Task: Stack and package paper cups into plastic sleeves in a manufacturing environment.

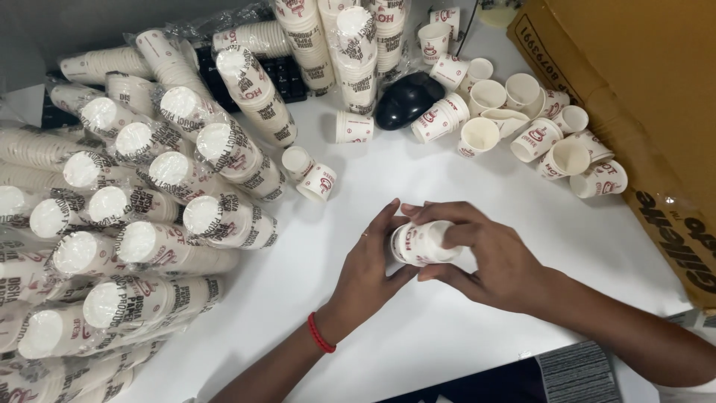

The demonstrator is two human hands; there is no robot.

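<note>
Head view: a short nest of white paper cups (421,243) held on its side above the white table (418,328), near the middle of the frame. Left hand (367,275), red band at the wrist, cupped against the base end with fingers curled up along the wall. Right hand (488,257) wrapped over the open end, fingers bent round the rim. Both closed on the same nest, neither flat nor spread.

To the left, sleeves of wrapped cup stacks (142,216) piled high. Far right, loose cups (537,127) scattered, some upright, some tipped, next to a brown carton (634,89). A black mouse (406,98) and part of a keyboard (287,75) behind. 2 single cups (309,172) lying just beside the pile.

Best handled, by the look of it, with light pressure only: thin paper walls likely to dent. Rims kept square to each other, nest pushed along its axis rather than squeezed sideways.
</note>
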